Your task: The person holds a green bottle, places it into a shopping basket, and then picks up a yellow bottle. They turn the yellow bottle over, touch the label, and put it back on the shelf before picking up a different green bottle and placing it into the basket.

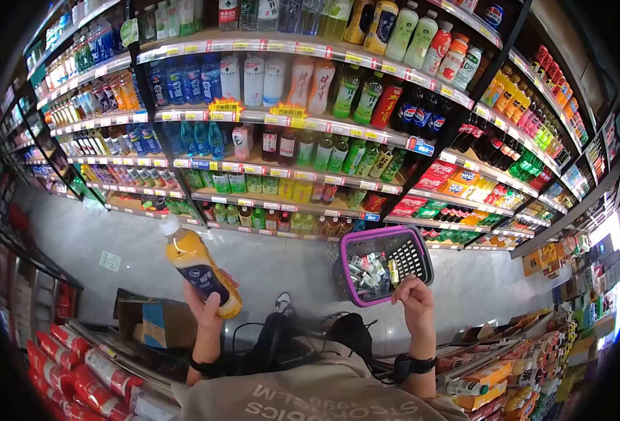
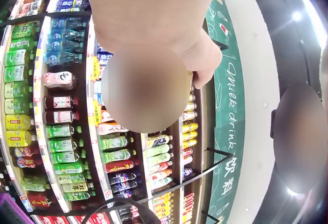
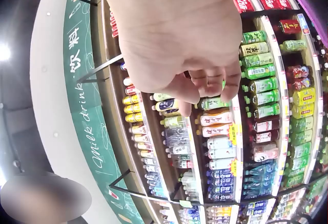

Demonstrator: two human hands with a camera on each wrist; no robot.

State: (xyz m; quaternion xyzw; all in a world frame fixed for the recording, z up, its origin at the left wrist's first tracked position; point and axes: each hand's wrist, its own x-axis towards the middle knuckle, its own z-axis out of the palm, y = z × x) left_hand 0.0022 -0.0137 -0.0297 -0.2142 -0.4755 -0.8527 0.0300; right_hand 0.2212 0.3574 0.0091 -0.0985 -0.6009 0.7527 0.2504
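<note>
My left hand grips a large bottle of orange-yellow drink, with a dark blue label and a white cap. The bottle stands tilted, cap up and toward the shelves, with the thumb across its lower label. In the left wrist view a blurred patch hides most of what this hand holds. My right hand hangs loosely curled and holds nothing, near the close right corner of a purple-rimmed basket. Small packs lie in the basket. The right wrist view shows the same hand with bent fingers.
Long drink shelves full of bottles and cans run ahead and curve to the right. The grey tiled floor lies between them and me. A cardboard box stands at the left, near red packs. More goods stand close at the right.
</note>
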